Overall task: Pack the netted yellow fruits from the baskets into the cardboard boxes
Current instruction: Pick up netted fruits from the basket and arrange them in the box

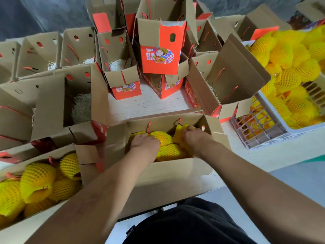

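inside the box (168,175), both hands (146,144) on netted fruits (162,137)

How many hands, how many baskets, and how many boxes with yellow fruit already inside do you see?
Hands: 2, the left hand and the right hand
Baskets: 2, the upper basket and the lower basket
Boxes with yellow fruit inside: 2, the middle box and the left box
Total: 6

Matt corrugated cardboard boxes (168,176); foam-net fruits (162,138); plastic basket (263,136)
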`<state>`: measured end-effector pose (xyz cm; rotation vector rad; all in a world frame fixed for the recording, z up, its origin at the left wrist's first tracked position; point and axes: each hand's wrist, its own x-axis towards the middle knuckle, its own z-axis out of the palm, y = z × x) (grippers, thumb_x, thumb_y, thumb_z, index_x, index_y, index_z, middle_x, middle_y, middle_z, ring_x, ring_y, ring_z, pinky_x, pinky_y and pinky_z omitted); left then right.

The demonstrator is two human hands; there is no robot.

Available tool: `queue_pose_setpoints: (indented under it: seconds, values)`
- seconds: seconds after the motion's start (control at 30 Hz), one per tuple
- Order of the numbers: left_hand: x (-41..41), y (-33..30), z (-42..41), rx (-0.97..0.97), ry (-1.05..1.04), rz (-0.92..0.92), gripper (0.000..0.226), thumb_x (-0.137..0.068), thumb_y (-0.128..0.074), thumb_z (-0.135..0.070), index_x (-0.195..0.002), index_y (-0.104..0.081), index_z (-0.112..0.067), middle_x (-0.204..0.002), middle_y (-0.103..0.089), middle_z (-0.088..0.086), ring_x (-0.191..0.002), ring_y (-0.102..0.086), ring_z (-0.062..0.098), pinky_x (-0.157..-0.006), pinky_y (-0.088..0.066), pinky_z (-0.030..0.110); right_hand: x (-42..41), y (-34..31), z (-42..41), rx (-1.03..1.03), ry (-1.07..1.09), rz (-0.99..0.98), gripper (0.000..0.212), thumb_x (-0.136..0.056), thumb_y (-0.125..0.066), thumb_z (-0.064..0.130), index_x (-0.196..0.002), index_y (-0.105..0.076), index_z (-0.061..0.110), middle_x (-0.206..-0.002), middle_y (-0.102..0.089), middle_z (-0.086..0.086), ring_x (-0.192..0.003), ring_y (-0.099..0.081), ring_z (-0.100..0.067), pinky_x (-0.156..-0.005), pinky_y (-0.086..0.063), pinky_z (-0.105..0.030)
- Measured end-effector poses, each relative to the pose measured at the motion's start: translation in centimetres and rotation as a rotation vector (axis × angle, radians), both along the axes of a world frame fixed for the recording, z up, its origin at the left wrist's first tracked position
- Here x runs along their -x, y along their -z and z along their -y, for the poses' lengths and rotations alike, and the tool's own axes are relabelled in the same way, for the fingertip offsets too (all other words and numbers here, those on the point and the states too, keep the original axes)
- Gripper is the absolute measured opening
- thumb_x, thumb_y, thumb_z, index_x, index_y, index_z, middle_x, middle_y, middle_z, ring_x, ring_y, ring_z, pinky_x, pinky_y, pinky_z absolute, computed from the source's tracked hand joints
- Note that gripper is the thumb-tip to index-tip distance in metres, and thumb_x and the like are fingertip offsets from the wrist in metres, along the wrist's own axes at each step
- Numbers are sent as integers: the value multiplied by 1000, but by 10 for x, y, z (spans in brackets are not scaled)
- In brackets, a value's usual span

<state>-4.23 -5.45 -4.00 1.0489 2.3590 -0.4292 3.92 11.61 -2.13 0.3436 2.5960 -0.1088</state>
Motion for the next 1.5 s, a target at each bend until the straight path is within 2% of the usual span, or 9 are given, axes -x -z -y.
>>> queue_pose_setpoints:
  seconds: [0.1, 0.23, 0.43, 0.6, 0.9, 1.0, 1.1, 1.3, 1.5]
  values:
    - [8, -3, 1, -92, -73, 69, 33, -93, -62, -40, -122, -69, -26, -133, -64, 2, -129, -53, 32, -106, -42, 39, -6, -9, -2, 72, 46, -114, 34, -99, -55, 27, -131, -54, 14, -133, -54, -14, -126, -54, -36, -98, -47, -43]
    - [14, -3, -2, -153, -195, 160, 26, -97, -44, -23, -90, -66, -12, -110, -71, 17, -101, -63, 40, -90, -55, 42, -17, -12, 8, 204, -15, -127, 31, -102, -46, 23, -128, -60, 17, -129, -62, -13, -120, -59, -35, -95, -49, -37]
    - [-12, -24, -26, -334, -156, -142, 26, -103, -45, -37, -101, -68, -26, -110, -69, 5, -106, -61, 33, -79, -38, 39, -36, -21, -6, 278, -88, -305, 26, -98, -50, 24, -120, -62, 16, -120, -63, -10, -111, -59, -32, -85, -51, -39]
    - [-46, -56, -105, -715, -262, 122, 19, -101, -48, -26, -82, -47, -24, -87, -62, 0, -89, -60, 30, -69, -47, 41, -56, -38, -61, 325, 53, -589, 17, -96, -56, 23, -108, -59, 12, -108, -60, -9, -107, -54, -31, -83, -48, -43]
    - [-105, -66, -332, -1102, -156, 239, 26, -100, -45, -24, -104, -69, -16, -98, -65, 6, -94, -62, 30, -80, -49, 49, -123, -45, -278, 388, 331, -979, 8, -92, -62, 18, -93, -60, 10, -92, -58, -7, -90, -56, -30, -77, -45, -43]
    - [-108, -54, -406, -996, 3, 95, 27, -99, -53, -24, -117, -73, -20, -106, -70, 6, -102, -65, 34, -86, -50, 47, -134, -29, -364, 397, 422, -879, 13, -90, -63, 16, -101, -62, 9, -98, -64, -11, -95, -60, -35, -80, -47, -45]
    - [-101, -36, -455, -659, 152, -94, 34, -102, -48, -36, -132, -63, -29, -127, -64, -2, -122, -54, 26, -101, -40, 41, -135, -15, -455, 247, 597, -475, 38, -91, -68, 26, -122, -58, 7, -121, -62, -22, -113, -59, -41, -92, -49, -48]
    - [-103, -16, -458, -476, 255, -250, 66, -81, -40, -75, -115, -64, -25, -113, -65, 0, -115, -49, 28, -98, -31, 46, -119, 5, -492, 195, 632, -90, 115, -72, -71, 75, -153, -14, 15, -160, -12, -15, -145, -27, -48, -111, -36, -61]
    - [-103, -13, -463, -379, 254, -316, 80, -74, -37, -88, -116, -60, -23, -116, -60, 1, -119, -44, 27, -100, -26, 44, -124, -3, -488, 221, 622, -53, 90, -81, -77, 56, -141, -23, 17, -154, -24, -19, -137, -38, -51, -104, -44, -62]
